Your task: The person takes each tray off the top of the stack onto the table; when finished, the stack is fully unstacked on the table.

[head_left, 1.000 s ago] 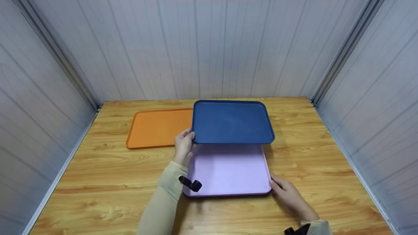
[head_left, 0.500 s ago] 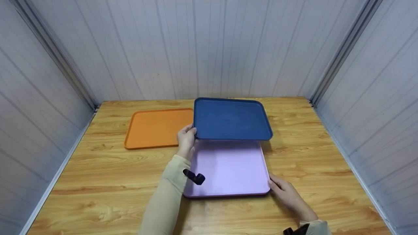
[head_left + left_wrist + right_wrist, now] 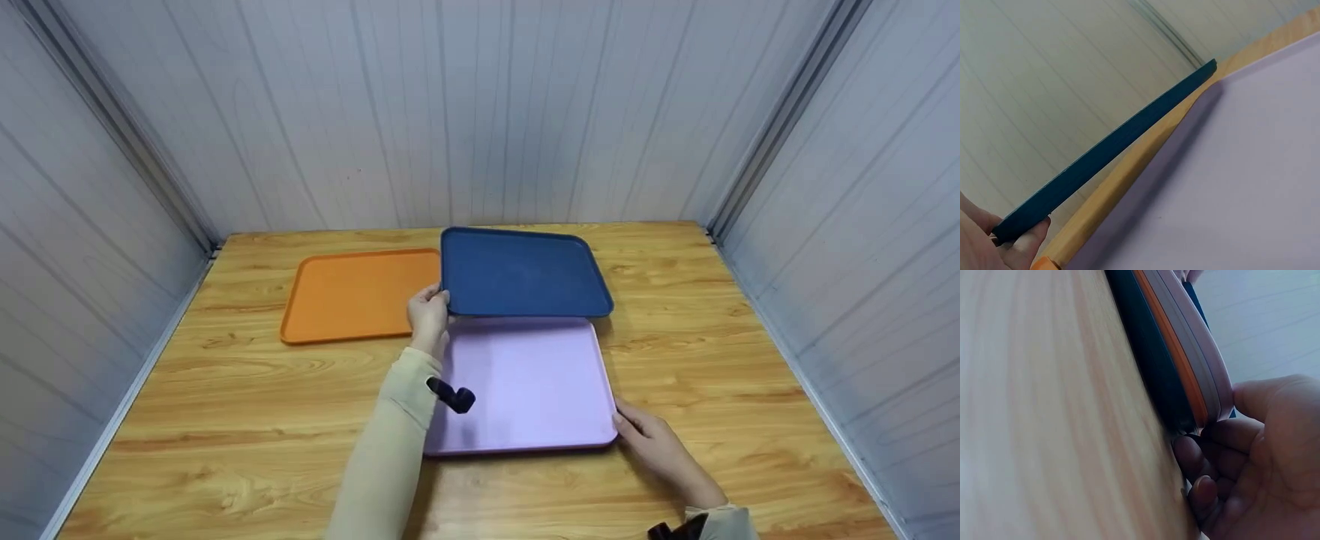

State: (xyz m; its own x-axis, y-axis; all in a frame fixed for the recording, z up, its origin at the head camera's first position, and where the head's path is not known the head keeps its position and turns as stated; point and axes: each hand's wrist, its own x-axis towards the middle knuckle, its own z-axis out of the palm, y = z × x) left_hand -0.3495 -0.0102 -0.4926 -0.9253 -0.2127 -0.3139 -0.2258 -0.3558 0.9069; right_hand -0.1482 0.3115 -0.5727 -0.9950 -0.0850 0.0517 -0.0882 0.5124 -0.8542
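Observation:
In the head view my left hand (image 3: 429,319) pinches the near left corner of a blue tray (image 3: 525,274), held above the table behind a lilac tray (image 3: 525,382). The left wrist view shows the blue tray (image 3: 1106,149) edge-on between thumb and fingers, with a gap beneath it. My right hand (image 3: 664,454) is at the near right corner of the lilac tray. In the right wrist view the lilac tray (image 3: 1207,337) tops a stack with grey, orange and dark trays; my right hand (image 3: 1258,455) has its thumb on the rim and curled fingers at the stack's lower edge.
An orange tray (image 3: 360,296) lies on the wooden table (image 3: 262,435) at the back left, its right end beside the blue tray. Pale panel walls stand behind and on both sides of the table.
The blue tray in my left hand has moved back and slightly left, and tilted a little, showing more of the lilac tray. My right hand stays at the stack's corner.

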